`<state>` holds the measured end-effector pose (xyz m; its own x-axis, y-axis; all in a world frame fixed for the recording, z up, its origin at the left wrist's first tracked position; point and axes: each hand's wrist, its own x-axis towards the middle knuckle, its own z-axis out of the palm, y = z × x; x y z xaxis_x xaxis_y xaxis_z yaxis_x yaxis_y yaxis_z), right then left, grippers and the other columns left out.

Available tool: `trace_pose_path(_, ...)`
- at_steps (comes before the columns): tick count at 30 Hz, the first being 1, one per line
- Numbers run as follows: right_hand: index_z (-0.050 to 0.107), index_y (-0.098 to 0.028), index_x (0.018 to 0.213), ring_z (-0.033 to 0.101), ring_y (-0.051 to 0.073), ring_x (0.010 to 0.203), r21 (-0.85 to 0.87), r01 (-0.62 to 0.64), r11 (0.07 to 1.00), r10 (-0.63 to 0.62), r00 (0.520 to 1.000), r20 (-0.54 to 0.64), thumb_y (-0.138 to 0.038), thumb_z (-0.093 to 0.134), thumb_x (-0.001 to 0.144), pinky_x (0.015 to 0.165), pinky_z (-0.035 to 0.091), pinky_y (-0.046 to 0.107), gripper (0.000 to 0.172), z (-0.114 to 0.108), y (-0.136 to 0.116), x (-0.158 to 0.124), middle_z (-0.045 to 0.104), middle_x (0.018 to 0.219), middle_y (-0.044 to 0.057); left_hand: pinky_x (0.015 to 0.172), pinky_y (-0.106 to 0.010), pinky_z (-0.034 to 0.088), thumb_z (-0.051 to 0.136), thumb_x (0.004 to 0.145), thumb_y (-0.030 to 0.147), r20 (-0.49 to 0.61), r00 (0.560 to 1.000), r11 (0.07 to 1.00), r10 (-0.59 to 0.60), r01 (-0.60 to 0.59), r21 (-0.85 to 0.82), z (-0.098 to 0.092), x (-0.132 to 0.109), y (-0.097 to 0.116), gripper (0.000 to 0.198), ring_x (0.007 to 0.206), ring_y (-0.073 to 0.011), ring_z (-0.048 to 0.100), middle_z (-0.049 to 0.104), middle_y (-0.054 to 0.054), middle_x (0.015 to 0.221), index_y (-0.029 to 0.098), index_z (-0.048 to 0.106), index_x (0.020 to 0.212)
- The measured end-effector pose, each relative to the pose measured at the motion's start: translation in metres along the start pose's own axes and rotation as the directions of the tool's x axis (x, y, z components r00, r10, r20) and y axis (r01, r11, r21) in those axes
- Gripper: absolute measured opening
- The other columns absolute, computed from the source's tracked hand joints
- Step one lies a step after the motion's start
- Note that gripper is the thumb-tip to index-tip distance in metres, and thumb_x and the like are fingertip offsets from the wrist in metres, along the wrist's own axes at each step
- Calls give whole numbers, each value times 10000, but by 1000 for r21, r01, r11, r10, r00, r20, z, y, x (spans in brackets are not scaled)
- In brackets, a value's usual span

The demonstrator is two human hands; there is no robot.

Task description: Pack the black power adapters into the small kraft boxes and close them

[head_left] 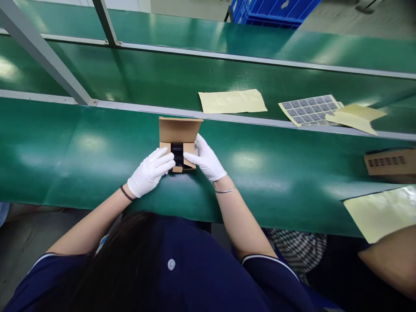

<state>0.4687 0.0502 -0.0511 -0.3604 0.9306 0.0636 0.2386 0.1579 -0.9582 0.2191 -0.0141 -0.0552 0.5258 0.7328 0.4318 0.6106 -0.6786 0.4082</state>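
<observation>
A small brown cardboard box [180,130] stands on the green work surface with its lid raised at the back. Inside lies a glossy black object [177,151], whose kind I cannot make out. My left hand [151,171], in a white glove, holds the box at its left side, fingertips over the left flap and front edge. My right hand [208,160], also gloved in white, grips the right side, its thumb across the right flap and its fingers partly hidden behind the box. A small front flap [177,169] shows between the hands.
Beyond a metal rail [149,111] lie a pale yellow sheet [232,102] and a sheet of grey labels [308,110]. To the right are a brown carton [391,164] and another yellowish sheet [383,210], near another person's arm [393,260]. A metal post [55,58] rises at left.
</observation>
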Motion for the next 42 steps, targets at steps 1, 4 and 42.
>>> trace_pose_path(1, 481, -212, 1524, 670, 254, 1205, -3, 25, 1000, -26, 998, -55, -510, 694, 907, 1000, 570, 421, 717, 5, 1, 2, 621, 1479, 169, 1171, -602, 488, 468, 1018, 123, 15, 1000, 999, -2, 3, -38, -3, 8, -1, 342, 1438, -263, 548, 722, -90, 1341, 263, 707, 1219)
trace_pose_path(4, 703, -233, 1175, 629, 260, 1303, -115, 87, 990, -107, 978, -179, -457, 590, 974, 1077, 527, 467, 322, 6, 2, -1, 660, 1424, 139, 1098, -499, 564, 523, 1033, 246, 29, 996, 984, -88, 92, -155, -8, 22, 6, 286, 1334, -241, 622, 703, -95, 1355, 263, 681, 1271)
trace_pose_path(42, 742, -277, 1149, 649, 244, 1212, -754, 513, 411, -563, 793, 233, -404, 603, 1029, 1098, 446, 458, 224, 27, 13, -36, 763, 1169, 82, 1214, -596, 454, 772, 897, 427, -278, 961, 997, -12, -11, -81, 16, -3, -15, 312, 1371, -260, 609, 700, -55, 1349, 280, 612, 1121)
